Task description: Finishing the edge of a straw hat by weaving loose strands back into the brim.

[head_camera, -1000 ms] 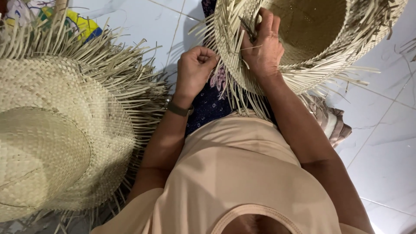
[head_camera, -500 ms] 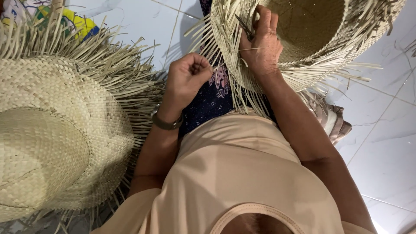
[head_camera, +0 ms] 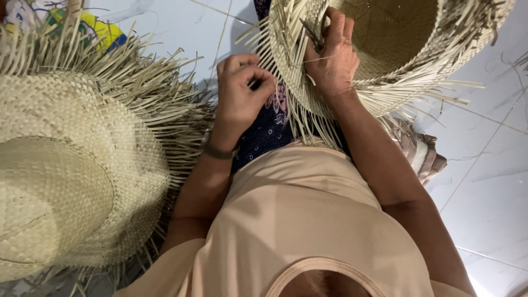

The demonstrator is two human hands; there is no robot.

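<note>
Your right hand point(head_camera: 335, 52) gripped the unfinished straw hat's point(head_camera: 407, 49) brim; your left hand point(head_camera: 241, 91) pinched its loose straw strands point(head_camera: 275, 66), fingers together. Finished straw hat point(head_camera: 71, 170): beside you, on the floor.

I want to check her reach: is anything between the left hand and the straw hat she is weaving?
Nothing visible. The left hand sits just beside the unfinished hat, with only its loose strands between; the right hand already grips the brim.

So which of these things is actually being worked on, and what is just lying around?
In hand:
- unfinished woven straw hat, right hand gripping its brim
- loose straw strands, left hand pinching by them

Lying about:
- second straw hat on the tiled floor
- colourful item at top left
- folded cloth
</note>
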